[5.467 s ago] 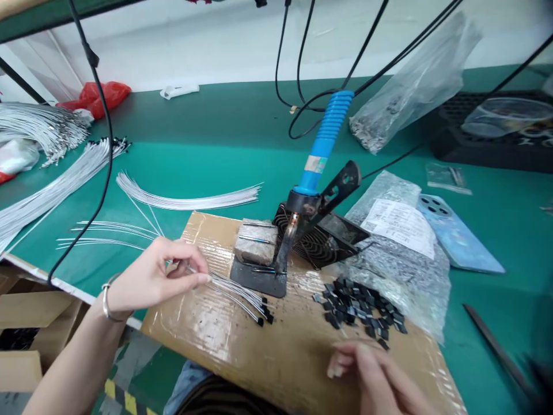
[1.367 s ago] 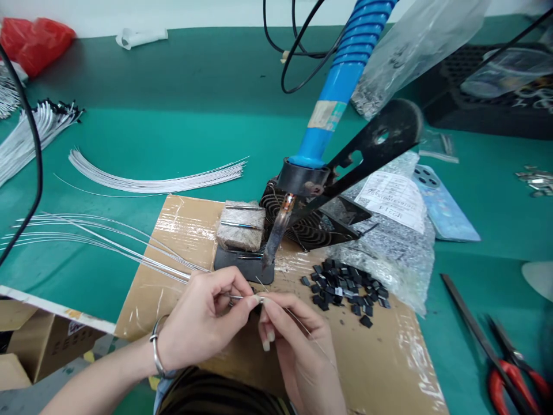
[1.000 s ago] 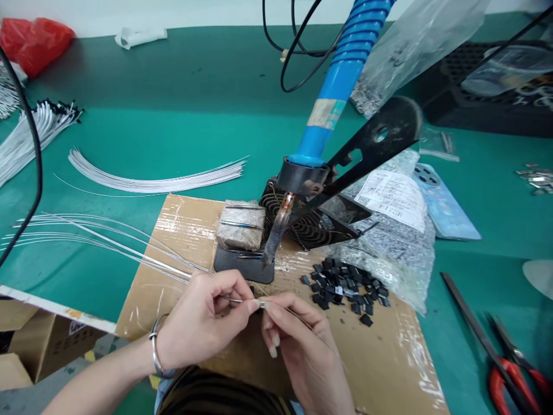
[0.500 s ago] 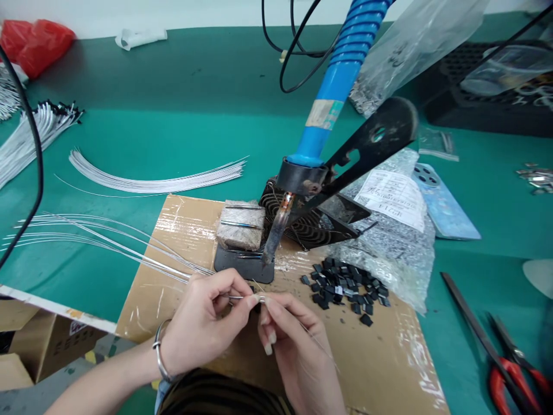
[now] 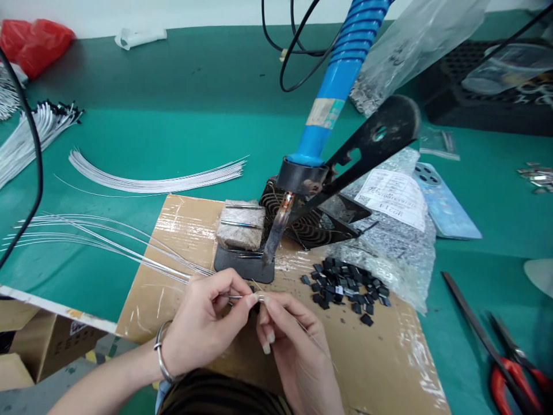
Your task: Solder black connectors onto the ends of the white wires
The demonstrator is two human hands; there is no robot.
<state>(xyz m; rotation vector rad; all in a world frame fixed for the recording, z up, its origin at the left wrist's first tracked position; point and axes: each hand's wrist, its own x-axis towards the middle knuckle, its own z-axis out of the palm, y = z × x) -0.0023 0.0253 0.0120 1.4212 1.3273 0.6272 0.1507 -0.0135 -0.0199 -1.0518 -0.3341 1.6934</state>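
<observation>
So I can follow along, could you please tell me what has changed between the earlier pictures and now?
The right hand has come in from the lower right to meet the left hand, and their fingers now pinch a thin wire together. The blue soldering iron and the small black pieces stayed as they were.
</observation>
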